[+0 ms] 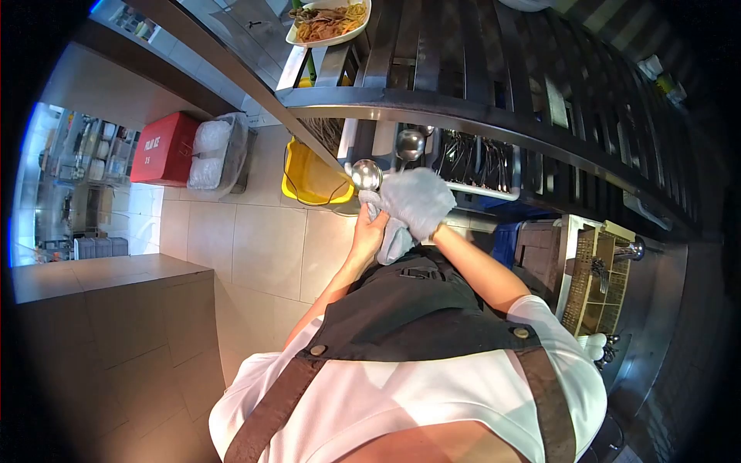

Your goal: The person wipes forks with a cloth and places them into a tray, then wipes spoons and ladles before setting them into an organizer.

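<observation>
The steel ladle (366,175) sits in front of the apron, bowl exposed for wiping. The left hand (367,235) grips its handle, fingers closed. The right hand (417,202), wrapped in the grey cloth (395,231), closes over the handle. More ladles (410,144) hang beyond.

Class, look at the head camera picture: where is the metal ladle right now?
The ladle sits at centre frame, its bowl just above the left hand and beside the cloth-wrapped right hand, below the counter edge.
</observation>
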A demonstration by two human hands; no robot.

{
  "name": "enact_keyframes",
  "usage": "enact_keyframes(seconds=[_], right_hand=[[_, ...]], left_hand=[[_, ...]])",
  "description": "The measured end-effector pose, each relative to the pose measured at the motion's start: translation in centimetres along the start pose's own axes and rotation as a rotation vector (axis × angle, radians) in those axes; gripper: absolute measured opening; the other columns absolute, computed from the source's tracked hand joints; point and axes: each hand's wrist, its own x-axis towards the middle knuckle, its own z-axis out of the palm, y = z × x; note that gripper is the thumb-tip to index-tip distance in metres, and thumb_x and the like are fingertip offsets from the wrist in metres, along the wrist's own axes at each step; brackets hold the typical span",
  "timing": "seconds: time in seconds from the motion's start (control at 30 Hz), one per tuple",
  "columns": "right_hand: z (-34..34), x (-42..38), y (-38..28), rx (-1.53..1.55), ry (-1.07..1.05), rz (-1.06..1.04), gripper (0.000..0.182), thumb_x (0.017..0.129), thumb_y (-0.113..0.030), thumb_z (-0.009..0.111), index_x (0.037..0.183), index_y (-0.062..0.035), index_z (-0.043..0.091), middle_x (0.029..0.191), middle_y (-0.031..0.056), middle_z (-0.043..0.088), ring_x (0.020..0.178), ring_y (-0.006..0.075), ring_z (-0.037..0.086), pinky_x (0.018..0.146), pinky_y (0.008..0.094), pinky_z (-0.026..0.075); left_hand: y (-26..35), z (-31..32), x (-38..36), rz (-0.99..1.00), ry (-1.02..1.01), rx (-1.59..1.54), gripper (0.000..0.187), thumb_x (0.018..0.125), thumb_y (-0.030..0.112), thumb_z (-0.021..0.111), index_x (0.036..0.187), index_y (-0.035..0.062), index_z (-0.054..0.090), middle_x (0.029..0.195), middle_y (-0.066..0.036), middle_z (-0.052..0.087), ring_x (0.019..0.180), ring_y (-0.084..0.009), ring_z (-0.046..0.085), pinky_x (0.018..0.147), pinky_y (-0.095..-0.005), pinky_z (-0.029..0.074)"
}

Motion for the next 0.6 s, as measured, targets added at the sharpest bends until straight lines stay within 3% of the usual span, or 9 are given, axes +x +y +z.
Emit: enact_keyframes(seconds=[0.03,0.07,0.1,0.17,0.2,0.3,0.4,0.53,0.6], right_hand=[[0.7,-0.9,-0.3,0.059,0.175,-0.184,0.015,0.067,-0.02,0.061,0.062,-0.0065,0.065,0.058,0.0124,0.059,0.056,0.0291,0.06,0.055,0.043,0.044],[9.5,-3.0,2.1,0.117,0.316,-0.256,0.018,0.057,-0.024,0.069,0.056,-0.01,0.057,0.058,0.0139,0.054,0.06,0.0334,0.057,0.059,0.0446,0.042],[8.6,-2.8,2.4,0.117,0.314,-0.261,0.018,0.057,-0.024,0.069,0.056,-0.01,0.057,0.058,0.0139,0.054,0.06,0.0334,0.057,0.059,0.0446,0.042],[6.0,-2.6,2.4,-0.003,-0.213,-0.271,0.02,0.052,-0.026,0.068,0.057,-0.0092,0.058,0.058,0.0153,0.054,0.058,0.0336,0.057,0.058,0.0453,0.042],[6.9,-2.3,3.6,-0.017,-0.243,-0.362,0.015,0.063,-0.02,0.062,0.066,-0.0049,0.064,0.055,0.014,0.057,0.057,0.0308,0.06,0.05,0.0411,0.041],[3.7,1.0,4.2,-0.143,-0.343,-0.192,0.018,0.061,-0.02,0.063,0.067,-0.0029,0.065,0.057,0.0162,0.057,0.058,0.0321,0.061,0.051,0.0433,0.042],[1.7,1.7,5.1,0.122,-0.171,-0.206,0.022,0.06,-0.022,0.066,0.069,-0.0025,0.063,0.064,0.0157,0.06,0.059,0.0341,0.06,0.056,0.0463,0.046],[0.2,1.2,1.9,-0.17,-0.244,-0.351,0.021,0.065,-0.027,0.063,0.064,-0.0065,0.06,0.059,0.0139,0.056,0.061,0.0319,0.059,0.054,0.0405,0.04],[0.7,1.2,1.8,-0.089,-0.17,-0.344,0.022,0.071,-0.029,0.06,0.064,-0.0083,0.06,0.057,0.0121,0.055,0.059,0.0307,0.058,0.055,0.0419,0.036]], left_hand=[[-0.5,-0.2,0.3,0.057,0.033,0.054,0.029,0.089,0.01,0.054,0.117,0.0005,0.051,0.105,-0.006,0.059,0.096,-0.0149,0.055,0.084,-0.028,0.044],[-0.5,-0.4,0.1,0.056,0.036,0.053,0.029,0.089,0.01,0.054,0.117,0.0005,0.051,0.105,-0.006,0.059,0.096,-0.0149,0.055,0.084,-0.028,0.044],[-0.5,-0.6,-0.1,-0.027,0.043,0.087,0.026,0.089,0.011,0.054,0.113,0.0,0.054,0.103,-0.006,0.061,0.095,-0.0143,0.056,0.083,-0.0277,0.044],[-0.8,-0.9,-0.5,-0.111,0.047,0.127,0.023,0.089,0.012,0.054,0.109,-0.0005,0.056,0.101,-0.006,0.062,0.093,-0.0137,0.056,0.082,-0.0273,0.044],[-1.1,-0.9,-0.5,-0.129,0.043,0.074,0.021,0.09,0.01,0.052,0.107,-0.0003,0.058,0.098,-0.005,0.062,0.089,-0.0131,0.057,0.079,-0.0267,0.045],[-1.6,-1.3,0.4,-0.125,0.044,-0.006,0.019,0.09,0.01,0.054,0.104,-0.0004,0.061,0.093,-0.004,0.063,0.083,-0.0116,0.058,0.075,-0.0259,0.045],[-0.5,-1.7,0.7,0.02,0.006,0.216,0.017,0.089,0.013,0.062,0.1,0.0,0.064,0.088,-0.003,0.065,0.081,-0.0101,0.057,0.073,-0.0254,0.045],[1.2,-1.4,0.4,0.02,-0.032,0.24,0.016,0.085,0.013,0.065,0.094,-0.0006,0.064,0.084,-0.004,0.066,0.078,-0.0112,0.057,0.071,-0.0279,0.045],[1.4,-1.3,0.3,0.169,-0.076,0.412,0.024,0.083,0.012,0.067,0.101,-0.0014,0.06,0.089,-0.008,0.066,0.083,-0.0157,0.059,0.075,-0.0311,0.046]])
